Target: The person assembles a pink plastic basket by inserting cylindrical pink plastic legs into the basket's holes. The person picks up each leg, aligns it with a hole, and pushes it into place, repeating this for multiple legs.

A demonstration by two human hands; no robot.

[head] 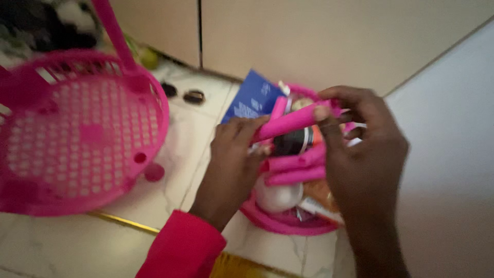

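Marble floor [170,170]; beige wall [309,36]; pink basket [77,134] beside hands.

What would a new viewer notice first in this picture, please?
Probably the big empty pink basket at the left on the pale floor. Next, at the centre, the left hand and right hand grip a pink tube above a smaller pink basket full of items.
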